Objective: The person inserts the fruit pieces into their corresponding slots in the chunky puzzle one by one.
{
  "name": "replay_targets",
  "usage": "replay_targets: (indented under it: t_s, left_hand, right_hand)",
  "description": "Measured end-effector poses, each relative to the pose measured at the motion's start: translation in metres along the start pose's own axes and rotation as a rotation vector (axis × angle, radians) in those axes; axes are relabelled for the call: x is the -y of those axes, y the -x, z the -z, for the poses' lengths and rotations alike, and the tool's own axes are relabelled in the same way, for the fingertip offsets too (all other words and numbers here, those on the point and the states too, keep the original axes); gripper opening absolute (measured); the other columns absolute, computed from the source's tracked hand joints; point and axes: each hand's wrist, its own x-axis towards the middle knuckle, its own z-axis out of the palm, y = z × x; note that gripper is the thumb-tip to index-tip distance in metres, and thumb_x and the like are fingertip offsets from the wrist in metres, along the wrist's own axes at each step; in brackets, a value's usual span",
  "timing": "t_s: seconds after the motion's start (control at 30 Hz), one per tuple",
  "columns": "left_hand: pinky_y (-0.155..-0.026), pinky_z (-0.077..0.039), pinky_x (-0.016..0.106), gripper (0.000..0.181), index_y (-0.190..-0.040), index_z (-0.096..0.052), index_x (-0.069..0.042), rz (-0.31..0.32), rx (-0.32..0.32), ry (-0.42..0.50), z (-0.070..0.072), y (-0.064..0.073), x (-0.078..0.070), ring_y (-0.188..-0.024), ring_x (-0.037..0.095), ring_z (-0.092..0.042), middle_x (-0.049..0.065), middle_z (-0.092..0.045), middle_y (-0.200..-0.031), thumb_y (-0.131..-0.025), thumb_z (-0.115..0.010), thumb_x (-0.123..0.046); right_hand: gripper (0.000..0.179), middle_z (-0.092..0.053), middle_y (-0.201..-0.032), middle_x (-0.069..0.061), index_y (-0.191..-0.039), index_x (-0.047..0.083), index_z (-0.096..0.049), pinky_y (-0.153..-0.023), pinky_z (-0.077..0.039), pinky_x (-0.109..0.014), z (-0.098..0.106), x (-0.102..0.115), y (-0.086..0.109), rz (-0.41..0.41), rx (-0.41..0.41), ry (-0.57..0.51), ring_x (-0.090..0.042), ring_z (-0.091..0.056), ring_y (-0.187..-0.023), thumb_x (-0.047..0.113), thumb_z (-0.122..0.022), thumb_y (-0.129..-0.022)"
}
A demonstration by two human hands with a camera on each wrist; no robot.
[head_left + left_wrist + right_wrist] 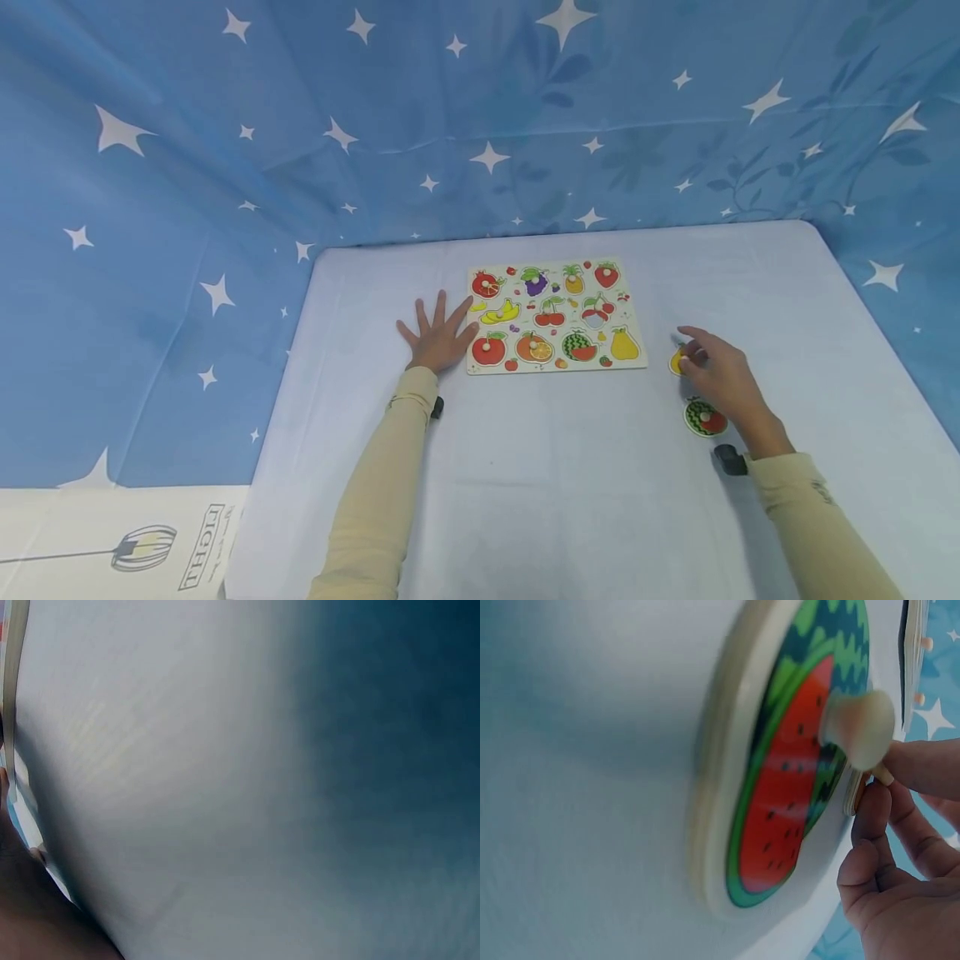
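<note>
My left hand [437, 340] lies spread on the table, its thumb and index finger at the left edge of the fruit puzzle board [555, 367]. Only a dark sliver of that hand [37, 907] shows in the left wrist view. To the right of the board, my right hand [720, 371] pinches the small knob [883, 775] of a yellow pear piece [676, 362] between thumb and fingers. The pear is partly covered by the fingers and lies on or close to the table. Nearer the wrist rests a watermelon piece [705, 418] with a pale round knob [862, 727].
Fruit pictures fill the board, several with knobs, among them an apple [489, 350] and an orange [534, 347]. A white cloth covers the table [555, 500]. Blue star-patterned fabric [420, 125] hangs behind it. A printed cream sheet [75, 521] is at lower left.
</note>
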Motion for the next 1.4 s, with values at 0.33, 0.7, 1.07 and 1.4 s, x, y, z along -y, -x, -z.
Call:
replay_targets:
  t_s: [0.33, 0.7, 1.07, 1.4]
  left_hand:
    - [-0.11, 0.027, 0.075, 0.069, -0.172, -0.021, -0.041, -0.002, -0.001, 0.009, -0.001, -0.002, 0.001, -0.156, 0.04, 0.033, 0.004, 0.012, -0.18, -0.109, -0.042, -0.06]
    - [-0.112, 0.023, 0.077, 0.069, -0.172, -0.019, -0.043, 0.004, 0.022, -0.009, 0.002, -0.001, 0.001, -0.157, 0.041, 0.032, 0.003, 0.014, -0.18, -0.109, -0.041, -0.062]
    - [-0.112, 0.022, 0.077, 0.069, -0.172, -0.019, -0.043, -0.01, 0.009, -0.01, -0.001, -0.004, 0.006, -0.157, 0.041, 0.031, 0.004, 0.012, -0.18, -0.109, -0.04, -0.063]
    - [-0.112, 0.022, 0.078, 0.07, -0.172, -0.02, -0.043, -0.018, -0.003, -0.014, -0.002, -0.006, 0.007, -0.157, 0.042, 0.029, 0.005, 0.011, -0.18, -0.109, -0.041, -0.063]
  right_hand:
    - [0.058, -0.067, -0.112, -0.032, -0.15, -0.008, -0.049, -0.088, -0.055, -0.065, 0.0, 0.007, -0.001, -0.014, -0.015, 0.029, -0.047, -0.066, -0.102, -0.007, -0.069, -0.096]
    - [0.059, -0.069, -0.114, -0.031, -0.152, -0.006, -0.048, -0.088, -0.055, -0.062, -0.002, 0.015, -0.007, 0.017, -0.012, -0.005, -0.045, -0.066, -0.104, -0.008, -0.069, -0.097]
    - [0.058, -0.07, -0.107, -0.028, -0.149, -0.008, -0.051, -0.086, -0.054, -0.056, -0.01, 0.038, -0.02, 0.091, -0.017, -0.03, -0.041, -0.066, -0.098, -0.01, -0.07, -0.094]
    - [0.058, -0.07, -0.105, -0.024, -0.148, -0.008, -0.052, -0.085, -0.051, -0.052, -0.024, 0.055, -0.035, 0.153, 0.029, -0.069, -0.038, -0.065, -0.097, -0.012, -0.07, -0.093]
